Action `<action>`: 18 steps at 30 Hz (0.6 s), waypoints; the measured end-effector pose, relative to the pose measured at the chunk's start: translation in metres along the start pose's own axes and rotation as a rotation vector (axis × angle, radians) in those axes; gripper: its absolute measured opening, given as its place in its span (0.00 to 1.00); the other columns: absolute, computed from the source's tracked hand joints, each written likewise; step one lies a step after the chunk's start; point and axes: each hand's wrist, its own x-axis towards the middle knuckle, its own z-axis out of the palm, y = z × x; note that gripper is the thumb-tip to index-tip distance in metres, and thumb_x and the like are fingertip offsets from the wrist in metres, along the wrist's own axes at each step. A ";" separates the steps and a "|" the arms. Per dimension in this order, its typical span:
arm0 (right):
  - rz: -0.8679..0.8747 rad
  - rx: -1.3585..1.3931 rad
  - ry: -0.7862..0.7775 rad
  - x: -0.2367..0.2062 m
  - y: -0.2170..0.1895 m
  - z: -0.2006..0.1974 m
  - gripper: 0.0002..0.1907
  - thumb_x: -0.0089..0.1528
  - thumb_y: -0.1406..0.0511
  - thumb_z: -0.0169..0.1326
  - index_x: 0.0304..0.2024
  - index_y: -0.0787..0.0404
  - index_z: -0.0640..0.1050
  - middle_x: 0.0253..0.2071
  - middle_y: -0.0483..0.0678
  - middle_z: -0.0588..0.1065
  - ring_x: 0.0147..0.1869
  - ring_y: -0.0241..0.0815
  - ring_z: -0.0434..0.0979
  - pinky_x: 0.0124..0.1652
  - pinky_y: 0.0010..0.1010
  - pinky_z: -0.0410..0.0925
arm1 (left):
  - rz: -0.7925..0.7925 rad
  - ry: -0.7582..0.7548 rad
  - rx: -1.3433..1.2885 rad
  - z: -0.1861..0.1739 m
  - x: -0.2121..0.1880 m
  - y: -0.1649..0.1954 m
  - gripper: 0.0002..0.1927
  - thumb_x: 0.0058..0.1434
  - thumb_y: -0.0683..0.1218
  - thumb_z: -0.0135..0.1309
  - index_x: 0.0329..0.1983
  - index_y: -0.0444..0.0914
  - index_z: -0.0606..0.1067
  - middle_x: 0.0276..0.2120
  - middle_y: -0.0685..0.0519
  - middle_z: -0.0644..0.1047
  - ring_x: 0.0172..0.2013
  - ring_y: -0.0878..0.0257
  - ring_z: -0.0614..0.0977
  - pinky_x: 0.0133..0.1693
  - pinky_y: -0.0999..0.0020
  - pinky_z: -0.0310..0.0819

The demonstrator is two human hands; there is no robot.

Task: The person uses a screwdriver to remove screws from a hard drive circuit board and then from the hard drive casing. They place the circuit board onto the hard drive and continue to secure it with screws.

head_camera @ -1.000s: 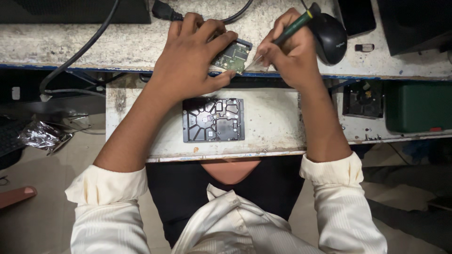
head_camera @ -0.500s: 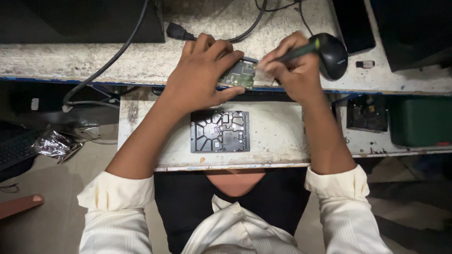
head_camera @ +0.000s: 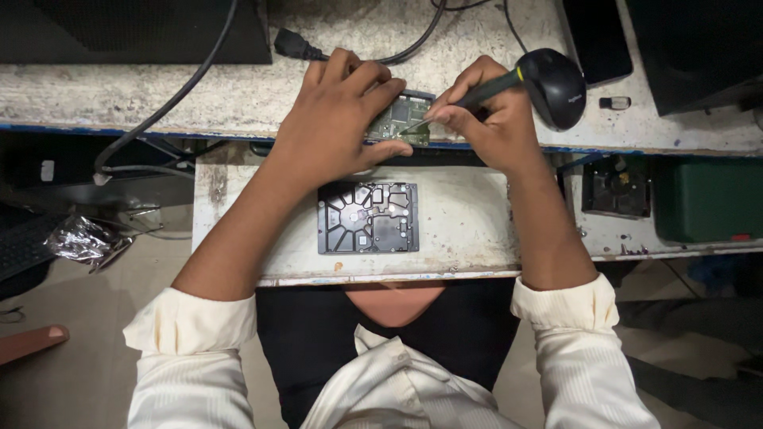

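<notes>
- Where the scuffed white tabletop begins at the left, a thick black power cable crosses it, its plug lying near the knuckles.
- The left hand has its fingers curled over a small green circuit board, thumb under its near edge; the board, studded with dark chips, sits at the tabletop's blue front edge.
- Below, a black hard drive casing with ribbed metal lies flat on a white pull-out shelf.
- The right hand pinches a dark-handled screwdriver, fingers closed round it, tip touching the board.
- Just right of it rests a black mouse.
</notes>
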 end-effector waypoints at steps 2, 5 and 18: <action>0.027 0.024 0.021 0.002 0.000 0.002 0.11 0.71 0.72 0.58 0.45 0.63 0.67 0.43 0.54 0.80 0.50 0.38 0.84 0.46 0.24 0.76 | 0.010 0.022 0.026 0.000 0.002 0.000 0.38 0.56 0.68 0.64 0.60 0.38 0.77 0.54 0.49 0.74 0.56 0.49 0.69 0.56 0.53 0.61; 0.031 0.003 0.004 0.003 -0.003 0.003 0.11 0.71 0.72 0.58 0.45 0.63 0.67 0.43 0.54 0.81 0.49 0.38 0.83 0.46 0.23 0.75 | -0.002 -0.008 0.018 -0.001 0.002 0.000 0.38 0.56 0.68 0.64 0.60 0.38 0.77 0.54 0.50 0.74 0.56 0.50 0.69 0.57 0.52 0.62; -0.007 -0.046 0.028 0.001 -0.002 0.002 0.11 0.71 0.71 0.58 0.44 0.62 0.67 0.42 0.54 0.81 0.46 0.33 0.82 0.43 0.22 0.73 | -0.026 -0.014 -0.009 -0.003 0.002 0.003 0.38 0.53 0.68 0.65 0.59 0.39 0.77 0.54 0.50 0.74 0.56 0.49 0.69 0.58 0.52 0.61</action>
